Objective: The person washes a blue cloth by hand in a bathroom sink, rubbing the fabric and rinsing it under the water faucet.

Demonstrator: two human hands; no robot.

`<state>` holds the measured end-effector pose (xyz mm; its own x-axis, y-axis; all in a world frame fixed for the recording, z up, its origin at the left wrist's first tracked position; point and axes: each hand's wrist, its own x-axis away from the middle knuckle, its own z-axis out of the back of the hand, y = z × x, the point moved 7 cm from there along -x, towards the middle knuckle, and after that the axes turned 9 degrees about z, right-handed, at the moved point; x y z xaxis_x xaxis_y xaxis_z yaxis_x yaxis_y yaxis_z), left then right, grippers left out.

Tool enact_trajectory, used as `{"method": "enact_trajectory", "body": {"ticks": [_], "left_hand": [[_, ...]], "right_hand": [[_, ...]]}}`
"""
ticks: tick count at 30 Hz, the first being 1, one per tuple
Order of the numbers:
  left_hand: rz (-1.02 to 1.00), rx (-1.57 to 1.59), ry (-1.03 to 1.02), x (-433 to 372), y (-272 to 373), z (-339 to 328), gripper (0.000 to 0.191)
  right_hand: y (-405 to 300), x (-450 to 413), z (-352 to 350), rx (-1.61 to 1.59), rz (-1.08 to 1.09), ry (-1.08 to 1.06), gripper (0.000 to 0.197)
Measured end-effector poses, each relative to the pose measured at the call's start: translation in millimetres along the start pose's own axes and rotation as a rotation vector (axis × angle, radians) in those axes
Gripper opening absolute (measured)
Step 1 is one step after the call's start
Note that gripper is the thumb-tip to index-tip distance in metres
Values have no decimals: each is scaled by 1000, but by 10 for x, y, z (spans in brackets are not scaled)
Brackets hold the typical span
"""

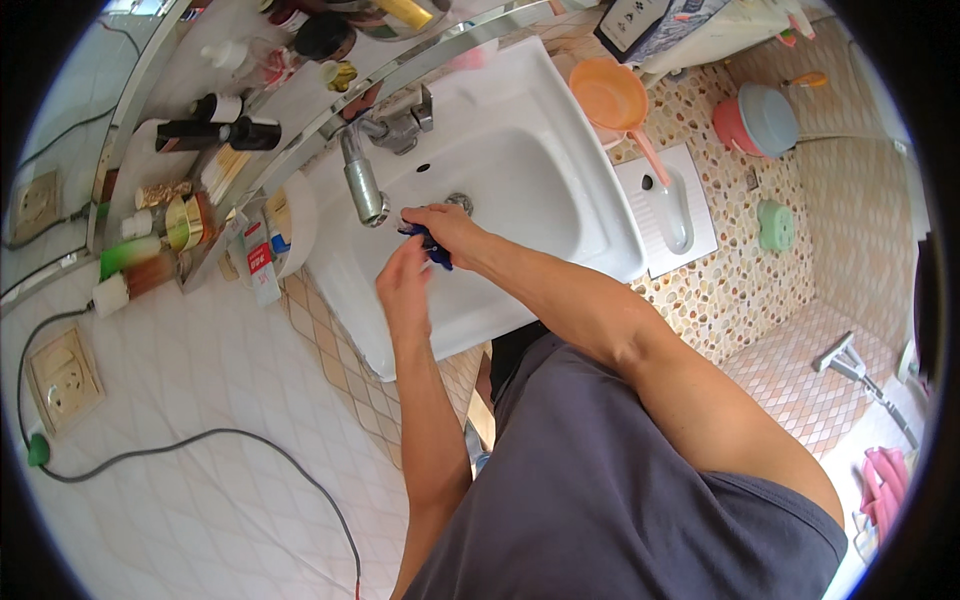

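Over the white ceramic washbasin [525,300], my right hand [448,231] grips a small dark blue cloth item [436,253], bunched up and partly hidden by the fingers. My left hand [405,281] is just beside it, blurred, with its fingertips at the blue cloth; whether they pinch it cannot be told. Both hands are below the spout of a chrome faucet [362,184]. Behind my right hand the metal drain [459,202] shows in part.
To the left, a wall shelf holds several bottles, including a dark one [255,133]; a white holder [302,225] is below. A black cable [217,431] hangs by a socket [64,381]. Rightward are an orange dipper [609,94], a squat toilet [679,214] and basins [769,120].
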<state>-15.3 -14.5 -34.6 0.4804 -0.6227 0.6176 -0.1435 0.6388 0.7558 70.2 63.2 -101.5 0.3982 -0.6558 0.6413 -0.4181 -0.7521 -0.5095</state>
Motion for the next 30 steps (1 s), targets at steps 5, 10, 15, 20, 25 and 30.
{"method": "enact_trajectory", "body": {"ticks": [5, 10, 15, 20, 25, 30], "left_hand": [[565, 831, -245, -565, -556, -127, 40], [352, 973, -420, -821, -798, -481, 35], [775, 1267, -880, -1003, -929, -789, 31], [599, 1147, -434, -848, -828, -826, 26], [284, 1269, -581, -1234, -969, -586, 21], [411, 1150, -521, -1167, -1003, -567, 21]], "right_hand": [[57, 155, -123, -20, -22, -61, 23], [-23, 500, -166, 674, 683, -123, 28], [104, 660, -277, 1191, 463, -299, 37], [35, -170, 22, 1548, 486, -88, 32], [220, -351, -248, 1534, 551, -200, 33], [191, -3, -374, 1448, 788, -201, 21]]}}
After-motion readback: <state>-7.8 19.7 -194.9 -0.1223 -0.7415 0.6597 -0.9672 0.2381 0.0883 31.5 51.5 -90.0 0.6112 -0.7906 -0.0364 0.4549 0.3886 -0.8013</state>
